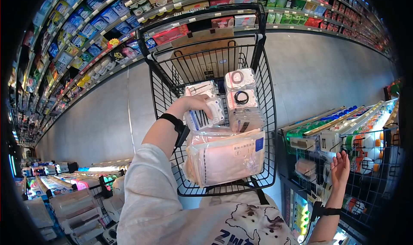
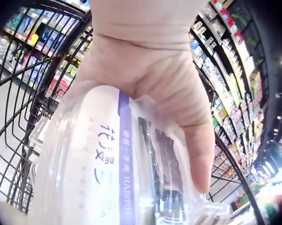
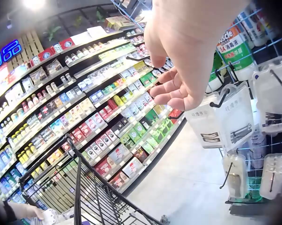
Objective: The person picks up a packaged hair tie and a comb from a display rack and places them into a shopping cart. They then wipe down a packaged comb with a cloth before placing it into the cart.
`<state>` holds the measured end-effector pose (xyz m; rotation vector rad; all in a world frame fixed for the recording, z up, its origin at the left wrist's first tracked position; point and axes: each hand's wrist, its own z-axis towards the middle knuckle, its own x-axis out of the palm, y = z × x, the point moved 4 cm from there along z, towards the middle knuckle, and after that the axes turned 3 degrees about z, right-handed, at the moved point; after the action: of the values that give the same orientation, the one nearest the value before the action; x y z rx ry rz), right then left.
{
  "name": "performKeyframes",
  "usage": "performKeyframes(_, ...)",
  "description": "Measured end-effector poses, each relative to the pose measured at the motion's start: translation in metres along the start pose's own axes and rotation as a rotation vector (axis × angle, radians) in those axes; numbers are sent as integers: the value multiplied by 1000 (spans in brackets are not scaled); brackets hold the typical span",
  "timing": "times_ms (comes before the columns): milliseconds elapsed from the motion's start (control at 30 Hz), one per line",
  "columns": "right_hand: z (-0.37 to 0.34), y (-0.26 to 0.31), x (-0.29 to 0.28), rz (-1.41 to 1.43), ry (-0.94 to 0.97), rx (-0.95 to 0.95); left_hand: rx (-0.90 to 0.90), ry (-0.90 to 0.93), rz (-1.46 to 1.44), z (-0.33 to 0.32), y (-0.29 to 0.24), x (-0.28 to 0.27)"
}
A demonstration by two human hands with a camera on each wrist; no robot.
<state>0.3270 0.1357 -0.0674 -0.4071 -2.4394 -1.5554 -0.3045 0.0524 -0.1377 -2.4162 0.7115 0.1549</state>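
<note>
My left hand (image 1: 194, 105) grips a clear pack of hairpins (image 1: 204, 118) inside the black wire shopping cart (image 1: 200, 18). In the left wrist view, the thumb lies along one side of the pack (image 2: 108, 164), over its white and purple label. Just behind it is a pack with small scissors (image 1: 198, 89). Beside it stand packs of hair ties (image 1: 241, 96) and a stack of clear packs (image 1: 245, 118). My right hand (image 1: 340, 169) is held up with loosely bent fingers, holding nothing, near hanging hairpin packs (image 3: 237, 119) on a wire rack.
A large plastic bag of pink contents (image 1: 228, 159) fills the cart's near end. A cardboard box (image 1: 206, 51) shows through the wires at the far end. Stocked shelves (image 1: 94, 30) curve around beyond the grey floor (image 1: 301, 73). Display racks (image 1: 81, 210) flank me on both sides.
</note>
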Motion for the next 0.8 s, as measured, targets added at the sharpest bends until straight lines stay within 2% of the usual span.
performKeyframes(67, 0, 0, 1, -9, -8, -4, 1, -28, 22, 2, -2, 0)
performKeyframes(133, -1, 0, 1, -10, -15, -4, 14, -83, 192, 10, 1, -1)
performKeyframes(333, -3, 0, 1, -10, -37, -8, 115, -238, 285, 8, -2, 6)
performKeyframes(467, -3, -1, -1, 0, -38, -3, 197, -301, 382, 4, -4, 28)
performKeyframes(567, -2, -3, -1, 13, -35, 2, 278, -441, 598, -7, -13, 50)
performKeyframes(800, -1, -6, -2, 36, -27, 9, 316, -624, 609, -10, -13, 72)
